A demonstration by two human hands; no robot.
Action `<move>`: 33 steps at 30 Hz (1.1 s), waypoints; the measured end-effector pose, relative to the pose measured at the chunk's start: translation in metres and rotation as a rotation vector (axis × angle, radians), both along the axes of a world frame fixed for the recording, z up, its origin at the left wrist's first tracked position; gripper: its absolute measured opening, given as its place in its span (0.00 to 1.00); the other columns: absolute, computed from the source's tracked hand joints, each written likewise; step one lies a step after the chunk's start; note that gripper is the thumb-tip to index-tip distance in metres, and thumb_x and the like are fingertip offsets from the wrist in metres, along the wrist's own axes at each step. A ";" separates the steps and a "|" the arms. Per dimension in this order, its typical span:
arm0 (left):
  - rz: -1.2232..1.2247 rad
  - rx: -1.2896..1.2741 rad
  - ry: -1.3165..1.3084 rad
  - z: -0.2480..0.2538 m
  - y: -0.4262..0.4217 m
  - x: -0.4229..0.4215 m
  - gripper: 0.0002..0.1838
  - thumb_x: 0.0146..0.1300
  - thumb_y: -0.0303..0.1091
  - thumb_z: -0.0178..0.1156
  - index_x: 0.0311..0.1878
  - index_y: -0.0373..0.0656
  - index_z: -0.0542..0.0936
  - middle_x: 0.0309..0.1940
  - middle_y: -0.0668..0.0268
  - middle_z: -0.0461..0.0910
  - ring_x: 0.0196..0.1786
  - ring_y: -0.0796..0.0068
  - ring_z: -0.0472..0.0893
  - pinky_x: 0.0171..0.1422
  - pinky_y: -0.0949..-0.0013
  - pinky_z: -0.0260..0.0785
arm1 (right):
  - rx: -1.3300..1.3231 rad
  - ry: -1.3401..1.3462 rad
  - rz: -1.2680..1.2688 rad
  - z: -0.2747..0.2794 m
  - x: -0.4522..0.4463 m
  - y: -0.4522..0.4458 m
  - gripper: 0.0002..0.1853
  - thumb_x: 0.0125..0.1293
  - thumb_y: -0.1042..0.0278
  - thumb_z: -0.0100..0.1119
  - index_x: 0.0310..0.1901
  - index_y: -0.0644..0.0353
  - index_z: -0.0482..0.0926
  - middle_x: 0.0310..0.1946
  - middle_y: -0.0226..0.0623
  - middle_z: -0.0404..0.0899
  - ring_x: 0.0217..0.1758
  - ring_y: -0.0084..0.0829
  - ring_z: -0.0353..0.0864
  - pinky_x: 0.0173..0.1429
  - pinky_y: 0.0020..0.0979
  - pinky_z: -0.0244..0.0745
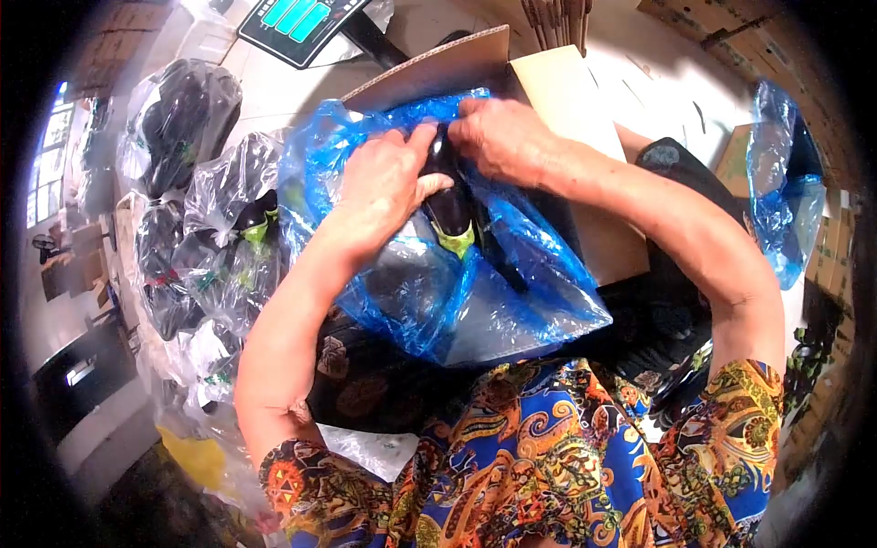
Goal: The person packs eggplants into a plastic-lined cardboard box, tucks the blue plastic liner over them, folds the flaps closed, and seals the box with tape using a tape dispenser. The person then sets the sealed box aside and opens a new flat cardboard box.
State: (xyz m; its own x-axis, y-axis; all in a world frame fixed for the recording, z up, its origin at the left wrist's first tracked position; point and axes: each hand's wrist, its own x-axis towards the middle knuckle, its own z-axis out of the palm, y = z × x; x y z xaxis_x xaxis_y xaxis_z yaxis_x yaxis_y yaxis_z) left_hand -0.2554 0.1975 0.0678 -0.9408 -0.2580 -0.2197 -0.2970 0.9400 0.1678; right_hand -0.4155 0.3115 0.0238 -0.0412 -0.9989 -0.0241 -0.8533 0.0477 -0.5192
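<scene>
A dark, glossy eggplant (451,205) with a green cap lies in a blue plastic bag (539,247) that lines an open cardboard box (438,66). My left hand (388,178) is closed at the eggplant's left side, its thumb across the dark skin. Against the far end of the eggplant, beside the bag's rim, is my right hand (507,142). Its fingers are curled together and slightly blurred; whether they pinch the bag or something else is hidden. Clear plastic covers part of the near side of the blue bag.
Clear bags of eggplants (183,119) are piled along the left. A scale with a lit display (297,20) stands beyond the box. To the right hangs another blue bag (781,196), near stacked cardboard (831,224). An upright box flap (566,100) borders my right forearm.
</scene>
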 end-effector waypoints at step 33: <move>-0.174 0.667 -0.114 0.008 0.021 0.080 0.19 0.61 0.43 0.67 0.45 0.37 0.79 0.32 0.50 0.80 0.35 0.56 0.81 0.42 0.62 0.73 | 0.451 -0.706 0.166 0.043 0.026 0.124 0.14 0.72 0.60 0.55 0.32 0.62 0.78 0.23 0.43 0.77 0.27 0.39 0.77 0.35 0.40 0.68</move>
State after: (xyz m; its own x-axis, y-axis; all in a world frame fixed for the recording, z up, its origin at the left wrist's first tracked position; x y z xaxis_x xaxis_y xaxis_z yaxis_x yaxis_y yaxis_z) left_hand -0.1750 0.2186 0.0761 -0.9181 0.1189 -0.3781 -0.2009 0.6828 0.7024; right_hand -0.3894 0.4352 0.0665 0.2792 -0.8793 -0.3857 -0.3513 0.2803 -0.8933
